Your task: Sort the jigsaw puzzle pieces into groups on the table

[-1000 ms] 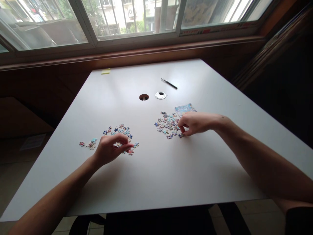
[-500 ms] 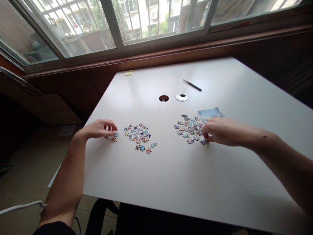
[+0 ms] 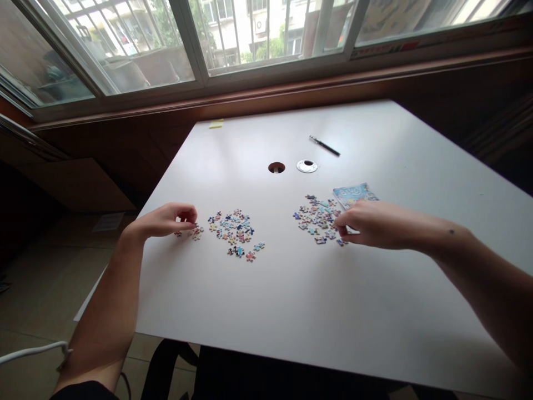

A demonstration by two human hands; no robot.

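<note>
Home room, white desk point(image 3: 316, 311), barred window point(image 3: 258, 33)

The right hand point(image 3: 377, 225) covers the near edge of the right puzzle pile point(image 3: 317, 218) and a corner of the printed card point(image 3: 354, 194). Whatever the left hand point(image 3: 166, 219) pinches stays hidden under curled fingers. Individual puzzle pieces are too small to read. The desk point(image 3: 291, 311) runs past the frame's lower right corner.

I see through one head-worn camera, looking forward and steeply down across the white rectangular bench point(image 3: 291, 311) toward the barred window point(image 3: 258, 33), both forearms close below.
</note>
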